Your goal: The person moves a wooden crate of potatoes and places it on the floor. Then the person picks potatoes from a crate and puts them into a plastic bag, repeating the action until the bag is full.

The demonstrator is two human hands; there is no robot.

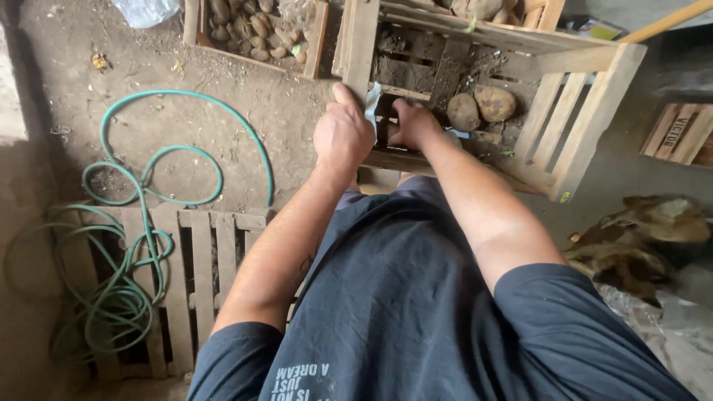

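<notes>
A dirty wooden slat crate (594,104) stands in front of me, with two earthy potatoes (480,107) lying inside on its soil-caked bottom. My left hand (342,132) grips the crate's near left edge, thumb up along the corner post, with a pale blue-grey strip (371,104) of paper or plastic beside it. Reaching down into the crate, my right hand (413,122) has its fingers curled around something dark near the bottom that I cannot make out.
Another wooden crate (316,37) full of small potatoes sits at the top left. A green hose (141,200) coils over the dirt floor and a wooden pallet (200,275) at the left. Crumpled brown sacks (646,238) lie at the right, a flat crate (679,134) beyond.
</notes>
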